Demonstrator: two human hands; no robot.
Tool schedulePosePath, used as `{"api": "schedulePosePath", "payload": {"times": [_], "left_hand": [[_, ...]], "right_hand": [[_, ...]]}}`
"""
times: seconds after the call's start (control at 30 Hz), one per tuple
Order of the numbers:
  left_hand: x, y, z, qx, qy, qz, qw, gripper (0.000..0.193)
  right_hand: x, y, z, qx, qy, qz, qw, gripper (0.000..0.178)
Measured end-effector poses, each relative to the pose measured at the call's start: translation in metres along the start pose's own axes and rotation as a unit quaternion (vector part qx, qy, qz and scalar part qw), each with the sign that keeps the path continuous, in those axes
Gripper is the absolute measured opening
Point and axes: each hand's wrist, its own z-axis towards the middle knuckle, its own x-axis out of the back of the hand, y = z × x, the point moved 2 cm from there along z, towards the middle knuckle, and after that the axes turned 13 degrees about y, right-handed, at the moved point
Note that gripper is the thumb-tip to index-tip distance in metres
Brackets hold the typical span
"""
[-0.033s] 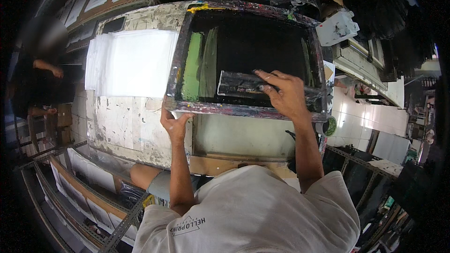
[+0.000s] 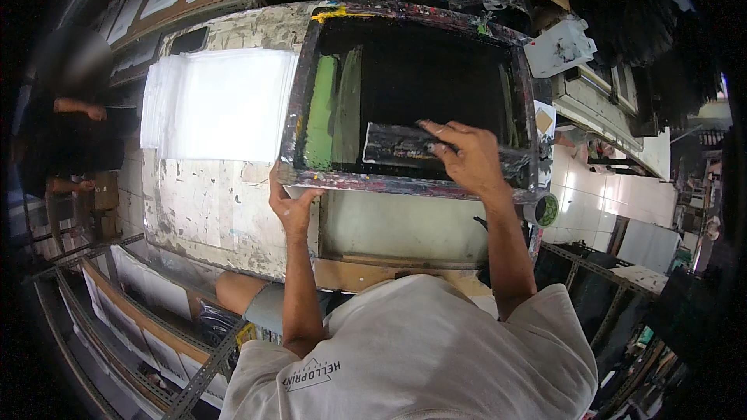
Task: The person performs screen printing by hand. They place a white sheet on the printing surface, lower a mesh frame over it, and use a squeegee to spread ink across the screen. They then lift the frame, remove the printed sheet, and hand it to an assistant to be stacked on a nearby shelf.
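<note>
On worktop (image 2: 194, 206), framed screen (image 2: 373, 181), black ink (image 2: 447, 62) covering most of it. Right hand (image 2: 471, 157) keeps firm grip on squeegee (image 2: 395, 142) close to frame's near side; stroke looks nearly done, remainder unclear. Left hand (image 2: 291, 210) at near-left corner, grip partly hidden, cannot tell.

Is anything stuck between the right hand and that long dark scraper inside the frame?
Nothing visible is: the right hand is already holding the long dark scraper, inside the paint-stained frame.
</note>
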Motion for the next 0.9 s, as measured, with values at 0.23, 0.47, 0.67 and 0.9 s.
{"api": "schedulePosePath", "payload": {"times": [0.23, 0.47, 0.67, 0.9], "left_hand": [[0.013, -0.038, -0.003, -0.192, 0.017, 0.229, 0.954, 0.089], [0.021, -0.040, -0.004, -0.176, 0.012, 0.219, 0.960, 0.084], [0.018, -0.033, -0.005, -0.191, 0.018, 0.182, 0.964, 0.089], [0.017, -0.034, -0.005, -0.170, 0.023, 0.141, 0.975, 0.080]], "right_hand": [[-0.069, 0.035, -0.023, 0.039, -0.040, -0.146, 0.988, 0.074], [-0.077, 0.077, 0.084, 0.104, 0.088, -0.141, 0.981, 0.075], [-0.079, 0.115, 0.192, 0.101, 0.103, -0.195, 0.970, 0.078], [-0.059, 0.123, 0.230, 0.126, 0.117, -0.142, 0.975, 0.054]]}}
